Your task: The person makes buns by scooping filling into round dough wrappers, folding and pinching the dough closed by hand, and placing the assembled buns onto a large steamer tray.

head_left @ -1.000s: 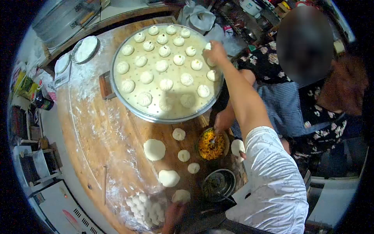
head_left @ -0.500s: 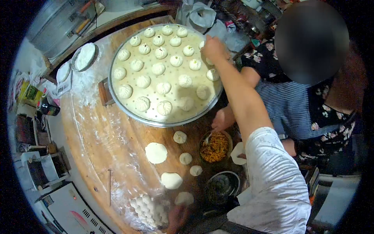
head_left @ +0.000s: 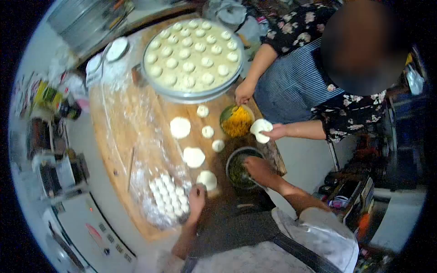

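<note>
My left hand [head_left: 196, 200] is closed at the lower edge of a flat dough round [head_left: 207, 180]; whether it pinches the dough is too blurred to tell. To its left lie several small dough pieces [head_left: 169, 196] under clear plastic. My right hand [head_left: 260, 171] reaches over a metal bowl of dark green filling [head_left: 237, 172], its fingers curled and partly hidden; a utensil there cannot be made out. Two more flat rounds [head_left: 194, 157] [head_left: 180, 127] and several small filled buns [head_left: 207, 132] lie further up the wooden table.
A large round steamer tray [head_left: 191, 96] with several pleated buns stands at the back. Across the table, a co-worker in a striped apron [head_left: 291, 86] holds a wrapper [head_left: 261, 131] beside a bowl of orange filling [head_left: 236, 122]. A rolling pin [head_left: 130, 169] lies left.
My right hand has come back from the tray's right edge to the green filling bowl. The view has shifted, and the co-worker's hand with the wrapper now shows fully.
</note>
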{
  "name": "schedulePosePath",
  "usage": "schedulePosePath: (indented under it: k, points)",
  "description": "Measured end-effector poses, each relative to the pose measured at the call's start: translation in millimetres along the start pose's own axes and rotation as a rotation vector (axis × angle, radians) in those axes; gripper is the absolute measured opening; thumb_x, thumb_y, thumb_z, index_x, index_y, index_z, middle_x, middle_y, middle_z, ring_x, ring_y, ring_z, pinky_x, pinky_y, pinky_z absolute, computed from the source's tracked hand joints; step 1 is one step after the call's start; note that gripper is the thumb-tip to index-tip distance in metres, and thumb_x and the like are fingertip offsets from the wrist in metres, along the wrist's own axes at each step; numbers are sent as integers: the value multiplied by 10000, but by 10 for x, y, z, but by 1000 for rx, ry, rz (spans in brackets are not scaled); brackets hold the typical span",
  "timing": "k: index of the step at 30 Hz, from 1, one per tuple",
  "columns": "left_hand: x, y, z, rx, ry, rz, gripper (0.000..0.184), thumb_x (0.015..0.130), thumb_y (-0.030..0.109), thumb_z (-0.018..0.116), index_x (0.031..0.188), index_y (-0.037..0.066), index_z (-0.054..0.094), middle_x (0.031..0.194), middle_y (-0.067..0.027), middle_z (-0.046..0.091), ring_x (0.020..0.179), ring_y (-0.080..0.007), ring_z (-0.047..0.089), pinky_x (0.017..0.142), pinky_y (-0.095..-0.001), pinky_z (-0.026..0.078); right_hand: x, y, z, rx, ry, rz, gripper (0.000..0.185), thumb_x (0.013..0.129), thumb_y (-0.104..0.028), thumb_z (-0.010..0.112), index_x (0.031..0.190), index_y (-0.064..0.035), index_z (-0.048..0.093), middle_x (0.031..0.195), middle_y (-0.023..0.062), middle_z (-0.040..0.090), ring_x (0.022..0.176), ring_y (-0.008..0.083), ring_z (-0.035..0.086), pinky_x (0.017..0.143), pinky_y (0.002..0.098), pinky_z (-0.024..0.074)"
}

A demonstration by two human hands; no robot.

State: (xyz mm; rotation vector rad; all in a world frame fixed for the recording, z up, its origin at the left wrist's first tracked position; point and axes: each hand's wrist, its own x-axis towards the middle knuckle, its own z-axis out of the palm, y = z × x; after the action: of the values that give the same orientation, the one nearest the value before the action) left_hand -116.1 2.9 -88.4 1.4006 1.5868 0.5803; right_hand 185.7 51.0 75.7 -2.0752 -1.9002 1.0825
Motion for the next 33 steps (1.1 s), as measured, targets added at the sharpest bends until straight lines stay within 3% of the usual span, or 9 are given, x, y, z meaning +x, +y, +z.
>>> schedulePosePath:
  k: [5, 6, 9, 15, 19, 25, 28, 31, 33]
  points:
    - [-47, 411, -262, 34, -10, -151, 313, 863, 265, 596, 853, -46, 627, 790, -226, 593, 786, -358, 577, 747, -448, 455, -1076, 975, 577, -221, 409, 139, 279, 897, -258, 586, 996, -4, 526, 925, 178, 555, 850, 353, 560, 744, 447, 447]
    - [6, 119, -100, 118, 121, 32, 302, 851, 254, 609, 853, -48, 625, 794, -220, 586, 793, -355, 571, 751, -440, 454, -1085, 1078, 632, -190, 487, 273, 306, 882, -281, 616, 970, -2, 527, 895, 171, 553, 822, 322, 565, 734, 422, 454]
    - [-52, 55, 49, 21, 282, -38, 287, 813, 226, 650, 861, -55, 623, 815, -205, 581, 820, -348, 563, 757, -420, 453, -1187, 1171, 922, 221, 427, 441, 386, 829, -352, 687, 902, -5, 533, 828, 147, 559, 773, 264, 566, 690, 395, 462]
    - [137, 50, 138, 464, 371, 343, 352, 729, 280, 703, 849, -45, 639, 877, -253, 607, 876, -408, 568, 803, -446, 462, -897, 1086, 1131, 198, 377, 371, 404, 783, -360, 713, 813, 6, 546, 718, 136, 588, 695, 279, 607, 658, 416, 485]
    - [231, 67, 206, 426, 241, 198, 325, 719, 271, 702, 840, -23, 634, 833, -237, 644, 819, -387, 626, 740, -444, 492, -823, 948, 1153, 193, 344, 198, 341, 809, -335, 641, 830, 4, 608, 821, 202, 650, 753, 361, 648, 687, 463, 499]
    - [182, 11, 151, 252, 115, 140, 271, 737, 240, 669, 824, -5, 588, 778, -168, 655, 765, -329, 643, 702, -406, 502, -783, 763, 844, 19, 272, 293, 201, 858, -213, 540, 887, -37, 633, 900, 255, 627, 874, 393, 615, 709, 506, 478]
    - [12, 329, -25, 18, -109, 90, 233, 773, 187, 603, 914, 5, 568, 842, -123, 648, 766, -295, 637, 686, -381, 502, -668, 844, 833, -42, 361, 148, 167, 870, -159, 513, 915, -48, 629, 878, 229, 621, 822, 396, 613, 689, 502, 481]
    - [-54, 468, 48, -1098, -263, -366, 347, 832, 101, 495, 1162, -10, 498, 1072, -143, 606, 961, -303, 626, 834, -407, 534, -665, 701, 932, -95, 521, -53, 136, 866, -124, 504, 915, -58, 613, 859, 191, 590, 780, 394, 596, 678, 481, 483]
    - [-118, 561, 61, -1288, -371, -467, 396, 863, 110, 497, 1242, -2, 476, 1149, -150, 596, 1065, -309, 597, 930, -444, 507, -677, 642, 1022, -220, 533, -136, 137, 795, -146, 565, 907, -73, 598, 838, 162, 570, 743, 358, 610, 641, 452, 502]
